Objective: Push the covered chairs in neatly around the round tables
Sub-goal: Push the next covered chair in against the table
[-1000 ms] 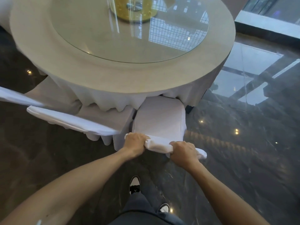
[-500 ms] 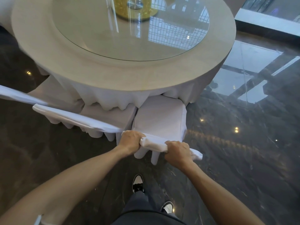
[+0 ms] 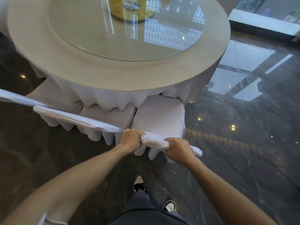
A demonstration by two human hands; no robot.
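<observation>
1. The left hand (image 3: 131, 138) is curled tight over the top edge of a white-covered chair's backrest (image 3: 154, 141), fingers wrapped down the far side and bunching the fabric.
2. The right hand (image 3: 177, 147) is clenched on the same top edge, just to the right of the left one — a short roll of cover cloth shows between the two fists, and the corner of the backrest pokes out past the right hand.
3. The covered chair (image 3: 159, 116) being gripped sits with its seat partly under the counter's rim; the front of the seat touches the hanging tablecloth (image 3: 113, 99), while the back half remains out over the floor.
4. Just beside it on the left stands a second covered chair (image 3: 78, 118), its seat also tucked against the cloth and its backrest top running off to the left as a long white band. The two seats are almost touching.
5. The round counter (image 3: 81, 62) fills the upper part of the view — a pale top with a glass turntable (image 3: 129, 30) on it and a gold disc (image 3: 129, 8) at the centre.
6. Below the hands, bare forearms lead back to dark trousers and two black-and-white sneakers (image 3: 139, 182) on a glossy dark marble floor (image 3: 243, 143) that reflects lights and windows.
</observation>
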